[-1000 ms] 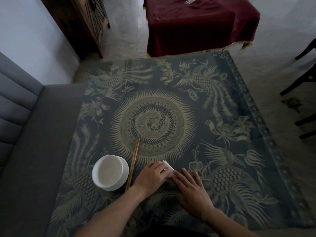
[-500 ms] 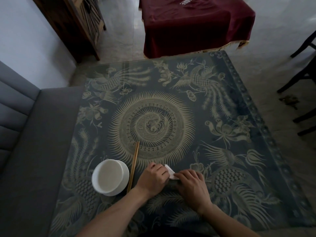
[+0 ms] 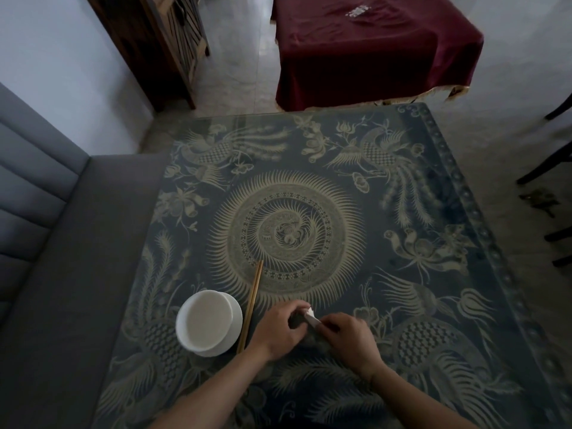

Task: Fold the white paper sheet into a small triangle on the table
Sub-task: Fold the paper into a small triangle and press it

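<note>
Sitting at about 7 o'clock on the table [image 3: 464,212], a round white bowl [image 3: 209,323] with thick walls shows a pale, flat inside; whether anything fills it cannot be told in the dim light. Just to its right, a pair of slim wooden chopsticks [image 3: 251,306] lies together, running from 6 toward 12 o'clock, its near end close to the left wrist. Next comes the left hand [image 3: 277,331], fingers curled, gripping the left part of the paper [image 3: 310,314]. That paper, white and already folded down small, stands between the two hands near 6 o'clock on the table, only a bright corner and a thin edge peeking out at the top of the knuckles. The right hand [image 3: 351,335] meets it from the 3 o'clock side, fingertips pinching its right edge, so both hands sit close together around it. The tabletop is glossy and dark blue-grey, printed with a pale spiral medallion, feathered birds and flowers, inside a beaded border.
</note>
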Action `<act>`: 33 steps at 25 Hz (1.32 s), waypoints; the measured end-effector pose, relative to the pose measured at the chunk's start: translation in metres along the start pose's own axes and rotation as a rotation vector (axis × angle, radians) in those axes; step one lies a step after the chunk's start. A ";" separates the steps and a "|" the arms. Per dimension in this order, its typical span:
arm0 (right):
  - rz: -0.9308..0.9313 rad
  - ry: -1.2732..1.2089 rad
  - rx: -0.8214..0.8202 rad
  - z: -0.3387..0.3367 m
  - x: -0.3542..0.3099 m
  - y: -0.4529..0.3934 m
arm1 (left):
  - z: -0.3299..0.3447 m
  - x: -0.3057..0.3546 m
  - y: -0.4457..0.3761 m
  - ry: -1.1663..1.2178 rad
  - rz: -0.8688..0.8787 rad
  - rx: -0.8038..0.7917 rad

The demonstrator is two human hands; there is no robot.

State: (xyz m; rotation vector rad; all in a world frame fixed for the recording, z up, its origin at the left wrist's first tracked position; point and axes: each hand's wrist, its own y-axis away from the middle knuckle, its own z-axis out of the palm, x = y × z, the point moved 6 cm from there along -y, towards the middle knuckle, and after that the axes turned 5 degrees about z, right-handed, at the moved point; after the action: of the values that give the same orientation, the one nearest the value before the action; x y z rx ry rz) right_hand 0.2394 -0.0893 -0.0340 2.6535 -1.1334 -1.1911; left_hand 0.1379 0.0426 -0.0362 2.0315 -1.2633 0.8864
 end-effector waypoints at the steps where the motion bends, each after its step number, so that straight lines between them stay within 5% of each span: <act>1: 0.044 -0.071 -0.037 0.001 0.000 -0.002 | -0.001 -0.003 0.001 0.051 -0.044 0.010; 11: 0.217 -0.300 -0.273 0.011 0.000 -0.008 | -0.005 -0.022 0.023 0.281 -0.285 0.052; 18: 0.055 -0.143 -0.354 0.026 -0.027 -0.016 | -0.020 -0.021 0.042 0.107 -0.263 -0.047; 26: 0.151 -0.276 -0.446 0.053 -0.028 -0.014 | -0.015 -0.035 0.080 0.332 -0.466 0.279; 33: 0.201 -0.303 -0.438 0.057 -0.031 -0.018 | 0.001 -0.045 0.101 0.361 -0.604 0.363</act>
State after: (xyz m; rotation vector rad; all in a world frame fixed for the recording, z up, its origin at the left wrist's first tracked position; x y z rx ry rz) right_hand 0.1995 -0.0416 -0.0599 2.0402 -0.9958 -1.6149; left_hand 0.0303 0.0273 -0.0588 2.2007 -0.2713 1.1561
